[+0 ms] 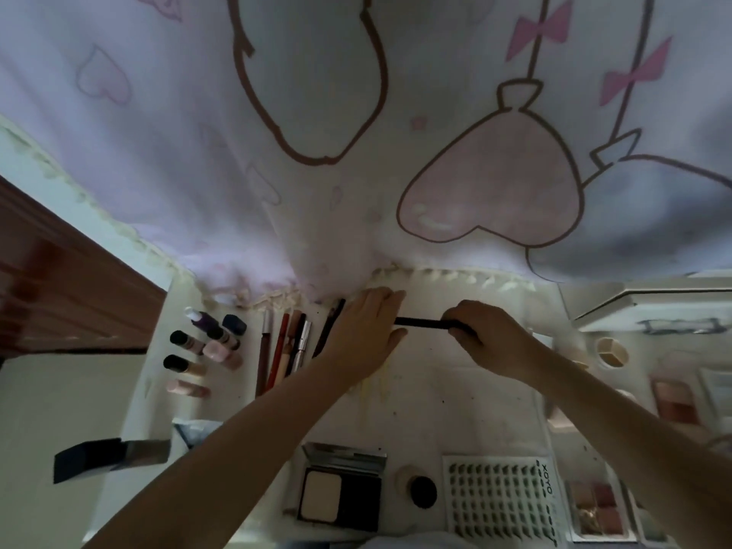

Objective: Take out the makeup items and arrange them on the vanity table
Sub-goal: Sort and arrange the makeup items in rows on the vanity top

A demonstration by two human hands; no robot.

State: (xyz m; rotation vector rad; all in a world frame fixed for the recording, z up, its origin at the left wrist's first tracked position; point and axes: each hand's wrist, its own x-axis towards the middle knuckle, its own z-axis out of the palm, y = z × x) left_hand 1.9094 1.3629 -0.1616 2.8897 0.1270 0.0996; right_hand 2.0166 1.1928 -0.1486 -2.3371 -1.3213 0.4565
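At the left of the frame, on the pale vanity table [435,406], a cluster of small bottles [206,350] lies capped and close together, which reads as like grouped with like; just right of them a row of pencils and slim tubes [283,350] lies side by side, lengthwise up the frame, so the sorting seems to go by shape. Near the centre the left hand [362,334] rests flat on the table beside that row, fingers straight and close together, touching or nearly touching a dark pencil at the row's right edge; I judge it is steadying or squaring the row, though I cannot tell whether it presses. To its right the black pencil [422,322] lies level across the frame in the gap between the hands; its left tip meets the left hand's fingertips, its right end is pinched in the curled fingers [463,330] of the right hand [491,340], probably to lay it alongside the row. Along the lower edge lie an open powder compact [340,489], a small dark-lidded jar [423,491] and a lash card [499,501]; at the lower right, an eyeshadow palette [596,509]; a printed curtain [356,132] hangs across the top.
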